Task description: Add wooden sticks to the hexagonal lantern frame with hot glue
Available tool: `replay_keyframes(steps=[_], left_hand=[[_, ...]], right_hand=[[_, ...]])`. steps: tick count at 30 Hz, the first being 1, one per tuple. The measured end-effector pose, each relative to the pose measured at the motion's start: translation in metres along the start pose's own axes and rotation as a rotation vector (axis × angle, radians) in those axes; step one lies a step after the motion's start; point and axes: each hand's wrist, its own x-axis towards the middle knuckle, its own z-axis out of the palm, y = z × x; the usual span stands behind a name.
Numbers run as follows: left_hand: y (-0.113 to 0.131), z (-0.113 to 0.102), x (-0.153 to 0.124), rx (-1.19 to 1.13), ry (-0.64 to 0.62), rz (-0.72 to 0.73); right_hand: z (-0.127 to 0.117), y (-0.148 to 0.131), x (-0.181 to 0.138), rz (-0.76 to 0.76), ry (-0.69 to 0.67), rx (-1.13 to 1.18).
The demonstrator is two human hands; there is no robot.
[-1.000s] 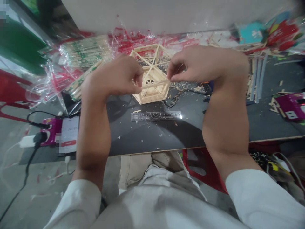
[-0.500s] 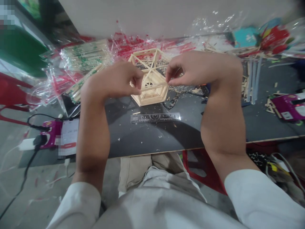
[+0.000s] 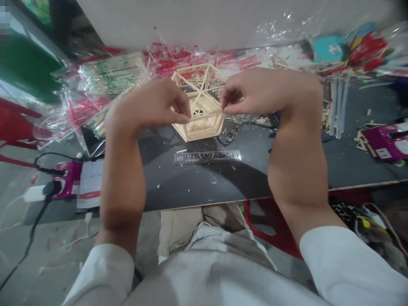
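Observation:
A six-sided frame of thin wooden sticks point(image 3: 204, 132) stands on the dark table, with crossing sticks over its top. One thin wooden stick point(image 3: 206, 114) runs level between my two hands at the frame's near side. My left hand point(image 3: 165, 102) pinches its left end between thumb and fingers. At the other end, the thumb and index finger of my right hand point(image 3: 245, 93) are closed on the stick. Whether the stick touches the frame I cannot tell. A clear plastic ruler point(image 3: 207, 157) with cut-out shapes lies just in front of the frame.
Bundled sticks in plastic point(image 3: 111, 72) lie at the back left. Glue sticks point(image 3: 339, 106) lie on the right, near a purple power strip point(image 3: 385, 142). Another purple power strip point(image 3: 66, 180) and a phone point(image 3: 92, 182) are at the left. Stick scraps litter the table point(image 3: 204, 187).
My left fingers have closed a little more around the stick's end. My right hand has hardly moved, and the frame stands where it was.

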Motion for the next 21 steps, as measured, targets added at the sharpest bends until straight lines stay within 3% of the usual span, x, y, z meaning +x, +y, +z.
replay_keyframes(steps=[21], left_hand=[[-0.0026, 0.0012, -0.0009, -0.014, -0.012, -0.006]], right_hand=[[0.0000, 0.0003, -0.0003, 0.011, -0.011, 0.022]])
